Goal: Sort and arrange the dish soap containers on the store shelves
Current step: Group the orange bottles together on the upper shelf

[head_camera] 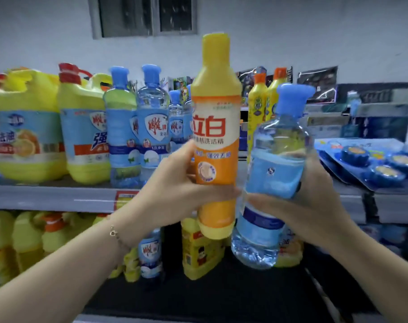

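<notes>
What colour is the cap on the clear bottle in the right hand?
Blue. The cap tops the clear bottle, seen in the head view.

Your tall bottle (215,136) is yellow at cap and base, orange at mid-body, with a cream label bearing red characters. Your clear bottle (275,173) has a blue cap and blue label. The jugs (81,127) are yellow with red caps and blue-and-orange labels. The shelf edge (46,197) is grey.

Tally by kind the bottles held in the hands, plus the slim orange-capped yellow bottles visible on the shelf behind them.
Yellow-orange dish soap bottle, in left hand: 1
Clear blue-capped bottle, in right hand: 1
Slim orange-capped yellow bottles behind: 2
Total: 4
</notes>
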Available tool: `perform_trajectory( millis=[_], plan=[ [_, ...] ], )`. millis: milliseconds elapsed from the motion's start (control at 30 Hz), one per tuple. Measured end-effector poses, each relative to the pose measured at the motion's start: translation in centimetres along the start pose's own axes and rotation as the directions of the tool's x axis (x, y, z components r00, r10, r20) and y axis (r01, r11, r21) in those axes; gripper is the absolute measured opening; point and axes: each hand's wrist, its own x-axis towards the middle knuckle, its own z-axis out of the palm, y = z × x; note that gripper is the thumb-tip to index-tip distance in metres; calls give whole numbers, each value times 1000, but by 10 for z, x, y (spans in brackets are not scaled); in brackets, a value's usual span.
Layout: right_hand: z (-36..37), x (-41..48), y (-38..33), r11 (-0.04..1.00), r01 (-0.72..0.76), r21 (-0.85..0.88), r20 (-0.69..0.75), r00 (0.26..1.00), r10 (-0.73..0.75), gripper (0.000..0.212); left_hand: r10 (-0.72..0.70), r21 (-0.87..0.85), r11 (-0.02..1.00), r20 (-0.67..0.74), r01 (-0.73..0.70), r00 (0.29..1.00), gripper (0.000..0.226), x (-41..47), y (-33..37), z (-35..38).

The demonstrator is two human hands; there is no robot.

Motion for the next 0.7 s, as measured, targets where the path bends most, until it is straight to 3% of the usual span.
perform_trajectory(
  millis=[100, 300, 533, 700],
  plan=[
    [-17, 17, -7, 999, -16, -41, -89, 996, 12, 73, 13, 45, 999, -138, -7, 990, 67, 26, 15, -4],
    [-36, 39, -9, 999, -23, -45, -190, 982, 14, 71, 23, 318, 943, -365, 102, 931, 63, 68, 25, -15],
    [-30, 49, -8, 999, -5, -45, -189, 982, -4, 70, -40, 484, 831, -439, 274, 898, 67, 85, -16, -8],
    [-15, 53, -8, 1000, -8, -30, -166, 986, 3, 73, -2, 609, 710, -500, 354, 866, 79, 92, -42, 0]
  ],
)
